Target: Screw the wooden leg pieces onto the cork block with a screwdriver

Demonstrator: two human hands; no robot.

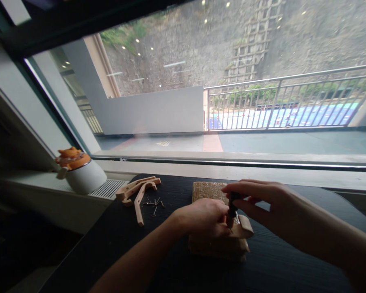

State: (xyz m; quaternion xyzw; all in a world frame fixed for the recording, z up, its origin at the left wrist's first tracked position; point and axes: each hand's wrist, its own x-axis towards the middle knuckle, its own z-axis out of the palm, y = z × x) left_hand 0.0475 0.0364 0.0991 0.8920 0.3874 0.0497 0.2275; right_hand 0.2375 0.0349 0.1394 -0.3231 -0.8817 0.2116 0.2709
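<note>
My right hand (256,197) pinches the black handle of a screwdriver (232,205), which stands nearly upright with its tip pointing down. Below it, a pale curved wooden hook (245,228) lies across a block wrapped in brown tape (209,190). My left hand (205,215) is closed around the hook's near part, fingers beside the screwdriver's tip. Whether a screw sits under the tip I cannot make out. To the left, more wooden hooks (143,203) lie on the dark table (167,260), with several loose screws (155,203) next to them.
A white pot with an orange animal-shaped lid (85,175) stands on the sill at left, beside a vent grille (108,188). A large window (158,110) rises behind the table. Outside are a metal railing (280,101) and a rock slope.
</note>
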